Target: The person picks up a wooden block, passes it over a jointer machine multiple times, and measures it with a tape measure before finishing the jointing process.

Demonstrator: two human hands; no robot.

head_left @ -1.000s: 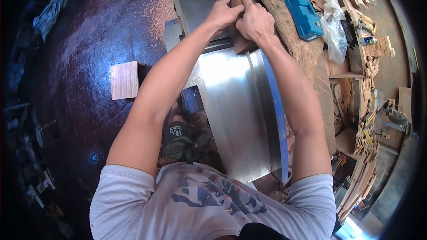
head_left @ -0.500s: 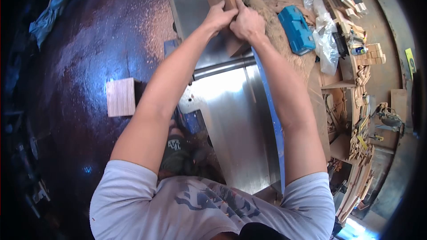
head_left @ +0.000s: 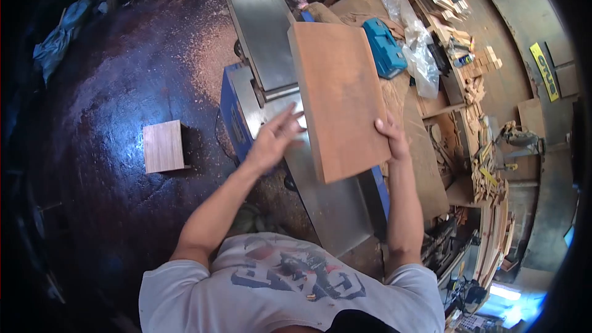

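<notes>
A wide reddish-brown board (head_left: pixel 342 98) is tilted with its broad face toward me, above the metal bed of a blue-sided machine (head_left: pixel 262 31). My right hand (head_left: pixel 393 137) grips the board's right edge near its lower corner, thumb on the face and the other fingers hidden behind. To the left of the board, my left hand (head_left: pixel 275 140) has its fingers apart and holds nothing; it is slightly blurred. The board hides part of the machine's middle.
A small wooden stool or box (head_left: pixel 164 147) stands on the dark floor at left, with shavings (head_left: pixel 206 61) beside the machine. A teal case (head_left: pixel 383 48) and plastic bag (head_left: pixel 422 55) lie on brown cloth at right. Beyond are shelves of wood offcuts (head_left: pixel 487 148).
The board has come back from the machine's far end toward me and now shows its broad face. My left hand has let go of it; my right hand has moved to its right edge.
</notes>
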